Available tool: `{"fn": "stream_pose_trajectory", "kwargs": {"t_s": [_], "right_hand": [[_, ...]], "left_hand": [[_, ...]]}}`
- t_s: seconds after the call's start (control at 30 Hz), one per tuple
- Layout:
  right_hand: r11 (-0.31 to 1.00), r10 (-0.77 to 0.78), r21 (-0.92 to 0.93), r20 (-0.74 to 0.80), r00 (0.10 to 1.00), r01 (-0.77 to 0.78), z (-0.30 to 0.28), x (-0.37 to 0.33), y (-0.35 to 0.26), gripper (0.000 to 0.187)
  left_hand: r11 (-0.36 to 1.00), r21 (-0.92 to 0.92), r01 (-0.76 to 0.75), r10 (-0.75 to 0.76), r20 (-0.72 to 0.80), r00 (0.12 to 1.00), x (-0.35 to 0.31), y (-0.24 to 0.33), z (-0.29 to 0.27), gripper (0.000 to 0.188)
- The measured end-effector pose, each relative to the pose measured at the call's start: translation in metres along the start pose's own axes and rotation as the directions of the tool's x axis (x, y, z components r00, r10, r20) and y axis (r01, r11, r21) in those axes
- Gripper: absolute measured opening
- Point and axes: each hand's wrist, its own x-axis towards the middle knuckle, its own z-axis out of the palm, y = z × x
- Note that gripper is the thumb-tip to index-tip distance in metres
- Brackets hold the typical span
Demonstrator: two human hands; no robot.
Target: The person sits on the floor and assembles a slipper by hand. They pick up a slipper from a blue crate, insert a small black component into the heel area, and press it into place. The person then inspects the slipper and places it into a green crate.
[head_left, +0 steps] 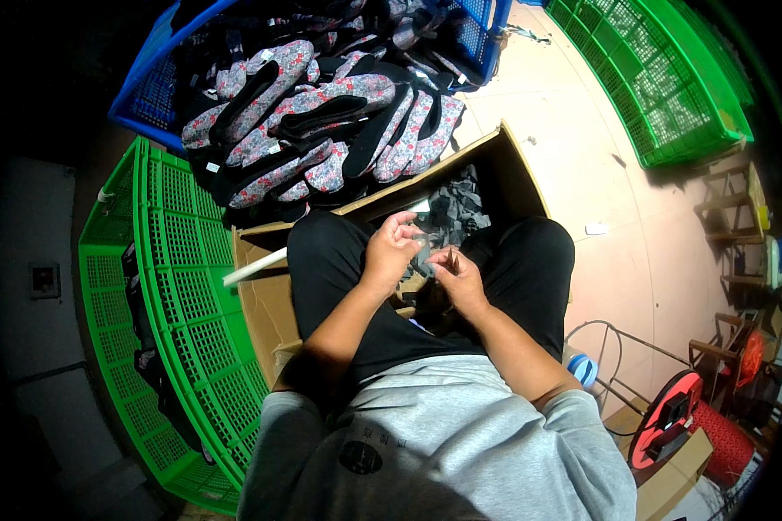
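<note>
Both of my hands are close together between my knees, over an open cardboard box [521, 169]. My left hand [391, 253] is closed in a pinch at a small, thin grey piece [423, 253]. Just to its right, my right hand [462, 282] has its fingertips pressed together near the lower end of that piece. A small dark pointed thing [453, 260] sticks up from the right fingers; its kind is too small to tell. Beneath the hands, many dark grey scraps [460, 208] lie in the box.
Patterned, black-lined slippers [339, 100] pile up in and before a blue crate [139, 91]. Green crates stand at left [191, 286] and far right [660, 95]. A pale stick [254, 267] juts beside my left knee. A red round-topped stand [666, 418] is at lower right.
</note>
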Motion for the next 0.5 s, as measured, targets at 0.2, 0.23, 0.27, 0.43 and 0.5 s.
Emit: {"fn": "stream_pose_trajectory", "kwargs": {"t_s": [0.2, 0.23, 0.27, 0.43, 0.5], "right_hand": [[0.978, 0.175, 0.138, -0.116, 0.978, -0.158, 0.000, 0.001, 0.003, 0.007], [0.973, 0.192, 0.155, -0.136, 0.972, -0.171, 0.000, 0.001, 0.002, 0.008], [0.990, 0.122, 0.084, -0.152, 0.981, -0.110, -0.001, 0.002, 0.006, 0.008], [0.969, -0.223, -0.147, -0.173, 0.959, 0.199, 0.000, 0.004, 0.000, 0.010], [0.975, -0.217, -0.088, -0.166, 0.962, 0.205, 0.000, 0.005, 0.002, 0.010]], "left_hand": [[0.998, 0.061, -0.010, 0.009, 0.015, 1.000, -0.001, -0.003, 0.000, 0.045], [0.998, 0.055, -0.016, 0.015, 0.012, 1.000, -0.001, -0.003, -0.001, 0.045], [0.999, 0.049, -0.021, 0.021, 0.008, 1.000, 0.000, -0.004, -0.001, 0.045], [0.988, 0.157, -0.006, 0.005, 0.010, 1.000, 0.002, -0.011, -0.004, 0.040], [0.979, 0.194, 0.058, -0.063, 0.016, 0.998, 0.000, -0.014, -0.005, 0.033]]}}
